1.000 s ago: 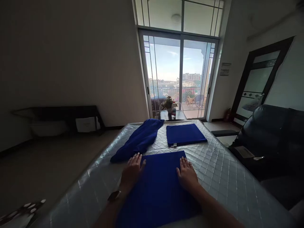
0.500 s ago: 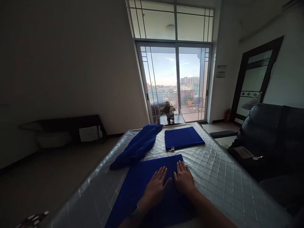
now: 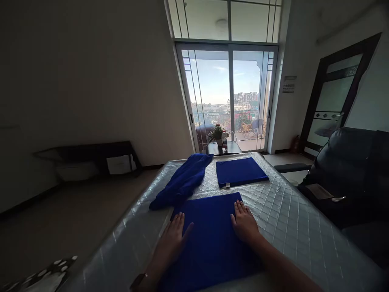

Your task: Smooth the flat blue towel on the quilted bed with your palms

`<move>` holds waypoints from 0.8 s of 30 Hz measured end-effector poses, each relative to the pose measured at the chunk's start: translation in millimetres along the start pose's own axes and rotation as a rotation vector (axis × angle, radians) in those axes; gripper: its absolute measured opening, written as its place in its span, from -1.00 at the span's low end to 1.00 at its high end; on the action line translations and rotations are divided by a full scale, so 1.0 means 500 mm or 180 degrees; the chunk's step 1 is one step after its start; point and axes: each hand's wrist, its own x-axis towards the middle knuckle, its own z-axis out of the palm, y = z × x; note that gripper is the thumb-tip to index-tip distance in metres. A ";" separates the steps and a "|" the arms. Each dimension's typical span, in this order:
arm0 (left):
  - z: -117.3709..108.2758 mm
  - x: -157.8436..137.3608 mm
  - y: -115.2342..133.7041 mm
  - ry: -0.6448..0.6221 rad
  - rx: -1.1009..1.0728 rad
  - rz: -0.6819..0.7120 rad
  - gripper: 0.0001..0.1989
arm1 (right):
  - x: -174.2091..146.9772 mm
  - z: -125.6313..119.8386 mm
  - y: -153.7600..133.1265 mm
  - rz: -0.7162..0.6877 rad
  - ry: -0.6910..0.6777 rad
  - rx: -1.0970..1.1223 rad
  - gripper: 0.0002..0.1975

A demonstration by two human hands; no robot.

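We see the near blue cloth (image 3: 212, 239) lying flat on a quilted silver surface (image 3: 282, 215), the left hand (image 3: 172, 237) at its left edge, the right hand (image 3: 245, 224) at its right. In both, the grip is apart, palm down. A crumpled blue cloth (image 3: 184, 182) lies by the far left corner; we note open room rightward and before the folded blue cloth (image 3: 241, 171).

Blue cloth (image 3: 209, 239), one, spread flat on a quilted silver cover (image 3: 285, 211); left hand (image 3: 174, 233) laid palm-down along its left side, right hand (image 3: 244, 220) along its right, fingers extended. Folded blue cloth (image 3: 241, 171), one, beyond, white tag (image 3: 227, 185) at near edge. Crumpled blue cloth (image 3: 184, 180), one, to its left. Bottle (image 3: 224, 142) and potted plant (image 3: 217, 133), farther back, before sliding glass door (image 3: 209, 81).
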 end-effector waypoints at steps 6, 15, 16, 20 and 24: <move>-0.004 0.004 -0.002 -0.0164 -0.0208 0.0093 -0.17 | 0.002 0.002 -0.002 0.0020 0.0002 -0.0137 -0.30; 0.023 -0.001 -0.015 0.0457 -0.0289 0.0434 -0.27 | 0.002 -0.003 -0.012 0.0068 -0.0067 -0.0316 -0.30; 0.022 -0.001 -0.013 0.0435 -0.0296 0.0389 -0.26 | 0.001 -0.006 -0.015 0.0064 -0.0070 -0.0340 -0.31; 0.018 0.001 -0.008 0.0350 -0.0322 0.0208 -0.22 | -0.017 -0.015 -0.022 0.0022 -0.0089 -0.0421 -0.32; 0.017 0.002 -0.009 0.0270 -0.0353 0.0257 -0.23 | -0.064 -0.013 -0.024 -0.0014 -0.0174 -0.0425 -0.31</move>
